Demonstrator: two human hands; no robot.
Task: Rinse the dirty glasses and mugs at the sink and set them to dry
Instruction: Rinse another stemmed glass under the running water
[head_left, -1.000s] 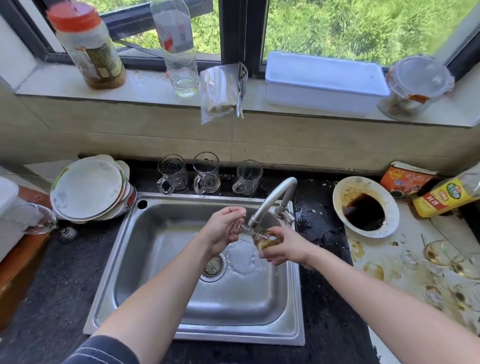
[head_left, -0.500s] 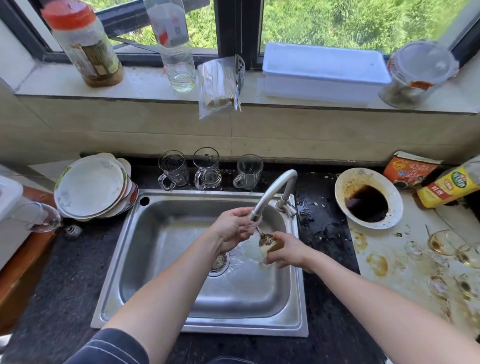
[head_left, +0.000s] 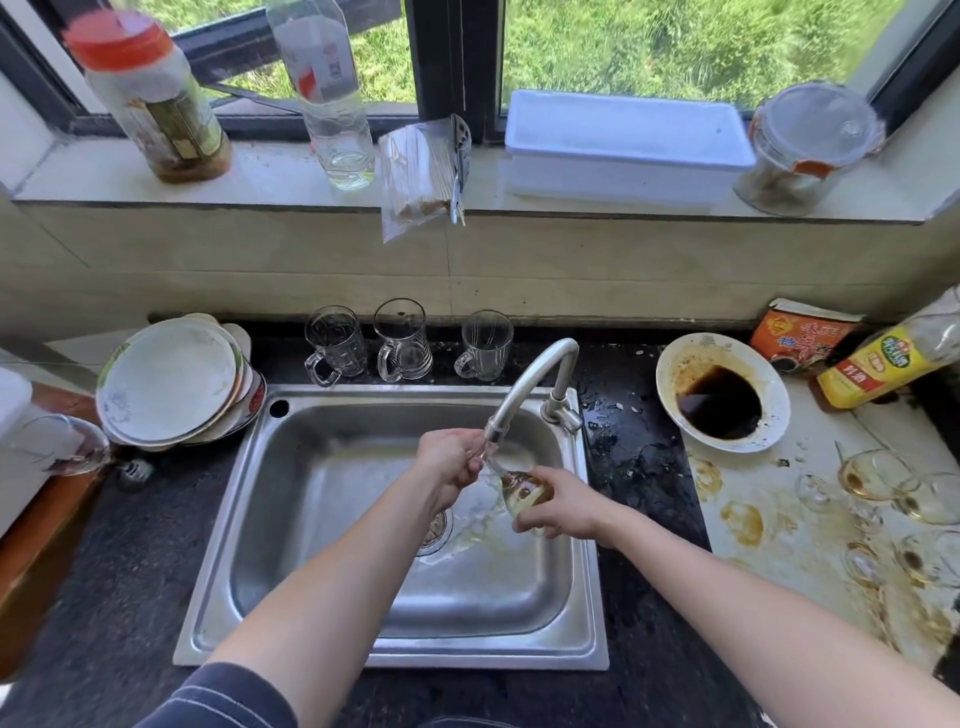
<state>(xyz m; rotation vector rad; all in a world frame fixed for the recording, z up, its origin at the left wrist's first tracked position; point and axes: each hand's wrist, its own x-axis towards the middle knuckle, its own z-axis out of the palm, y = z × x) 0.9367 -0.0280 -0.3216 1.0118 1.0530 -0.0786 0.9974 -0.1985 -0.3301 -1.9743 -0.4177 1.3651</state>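
Head view, left hand (head_left: 448, 460) pinching hidden stem, right hand (head_left: 560, 508) gripping half-covered wine glass (head_left: 519, 491)

Up on sill (head_left: 260, 176): red-lid jar (head_left: 150, 98) far left, clear bottle (head_left: 332, 93) next along, bag of sticks (head_left: 415, 171) hanging over edge, white box (head_left: 623, 140), lidded tub (head_left: 805, 145) far right. Down on counter (head_left: 130, 571): plates (head_left: 171, 384) stacked left, tilted. Right side: bowl (head_left: 670, 374) with dark sauce pooled inside, orange packet (head_left: 800, 332) and yellow-label bottle (head_left: 883, 364) just behind, brown rings staining pale board (head_left: 779, 545).
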